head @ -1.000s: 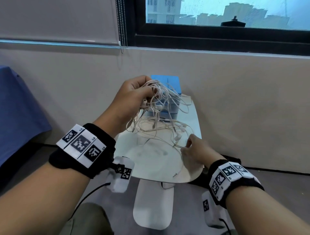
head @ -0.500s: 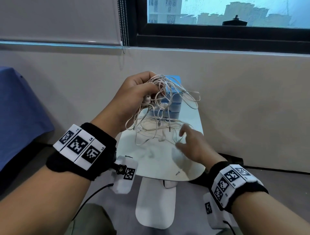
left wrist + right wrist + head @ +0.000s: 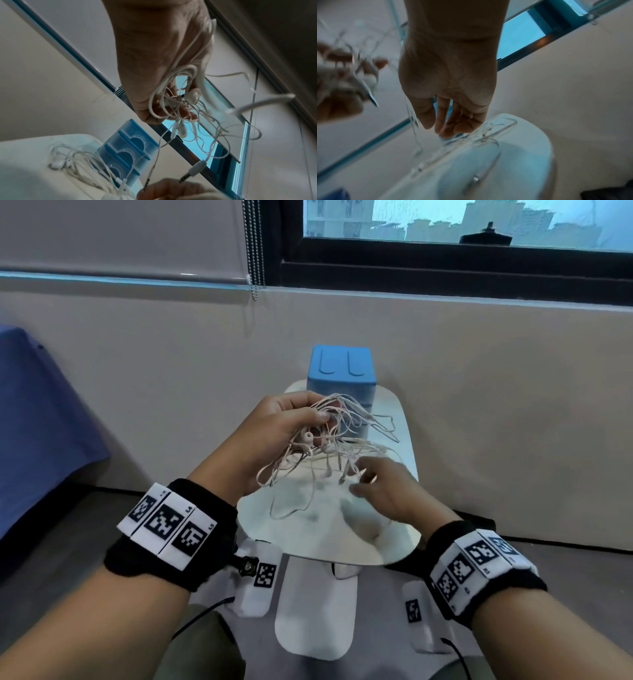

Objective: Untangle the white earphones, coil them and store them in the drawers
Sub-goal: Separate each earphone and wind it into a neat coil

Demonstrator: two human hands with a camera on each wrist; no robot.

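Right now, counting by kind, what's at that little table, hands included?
2 hands: left hand gripping the tangle, right hand open beside it
1 tangle of white earphones; the sets in it cannot be counted
1 blue drawer unit
1 white table
Total: 5

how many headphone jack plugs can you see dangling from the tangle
2, in the left wrist view: one metal jack plug with a white sleeve, another jack plug left of it, both hanging just above the right hand. Others may be hidden.
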